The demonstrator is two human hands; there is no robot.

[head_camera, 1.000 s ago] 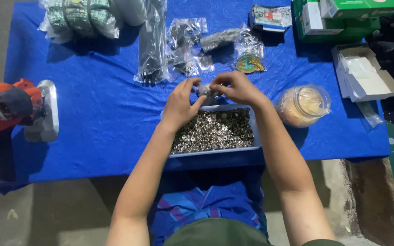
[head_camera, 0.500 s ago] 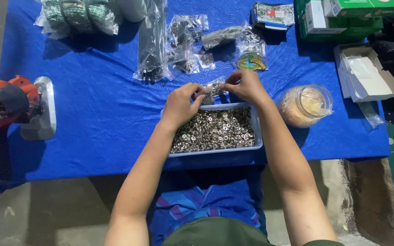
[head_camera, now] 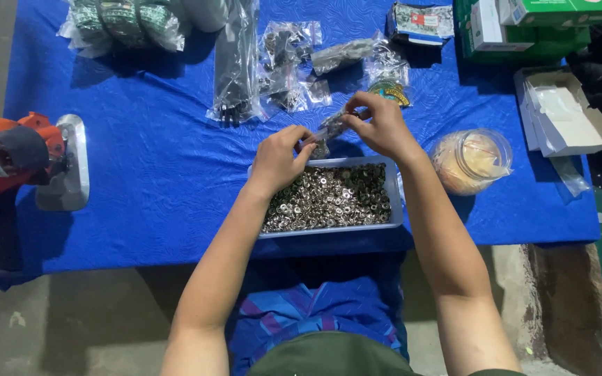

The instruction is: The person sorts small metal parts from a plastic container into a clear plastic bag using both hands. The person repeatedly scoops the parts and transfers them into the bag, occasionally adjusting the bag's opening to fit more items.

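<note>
My left hand (head_camera: 278,157) and my right hand (head_camera: 382,125) together hold a small clear plastic bag (head_camera: 330,129) above the far rim of a shallow grey tray (head_camera: 394,189). The tray is filled with several small silver metal rings or washers. My left fingers pinch the bag's near end; my right fingers pinch its far end. What the bag contains is too small to make out. Both forearms reach over the near edge of the blue-covered table (head_camera: 155,181).
An orange power tool (head_camera: 19,157) lies at the left edge. Clear bags of hardware (head_camera: 287,59) and a black bundle (head_camera: 235,63) lie behind the tray. A round clear tub (head_camera: 472,160) sits right, near an open white box (head_camera: 566,111) and green boxes (head_camera: 531,28).
Both hands have lifted the small bag slightly and drawn apart, the right hand moving farther from the tray while the left stays near the rim.
</note>
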